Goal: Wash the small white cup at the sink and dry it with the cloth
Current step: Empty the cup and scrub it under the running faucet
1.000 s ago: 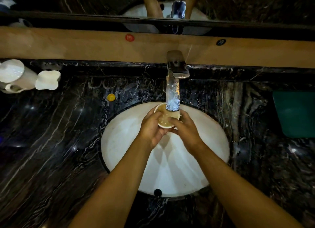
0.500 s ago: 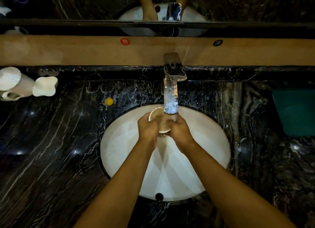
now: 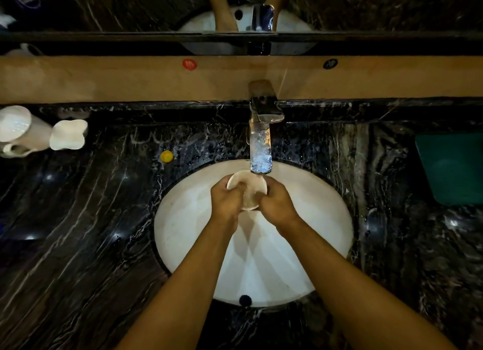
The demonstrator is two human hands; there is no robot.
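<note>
The small white cup (image 3: 249, 191) is held over the white sink basin (image 3: 188, 234), just under the running tap (image 3: 261, 130). My left hand (image 3: 226, 200) grips its left side, with fingers curled over the rim into the cup. My right hand (image 3: 277, 202) clasps its right side. Water streams down from the spout to the cup's far rim. The green cloth (image 3: 452, 166) lies on the counter at the far right, away from both hands.
Dark marble counter (image 3: 78, 232) surrounds the basin. A white jug (image 3: 18, 132) and a white lobed dish (image 3: 69, 135) sit at the far left. A small yellow cap (image 3: 166, 156) lies left of the tap. A mirror runs along the back.
The cup has tilted and shifted slightly under the stream, and my left fingers have moved over the rim into it. Both hands stay clasped around it.
</note>
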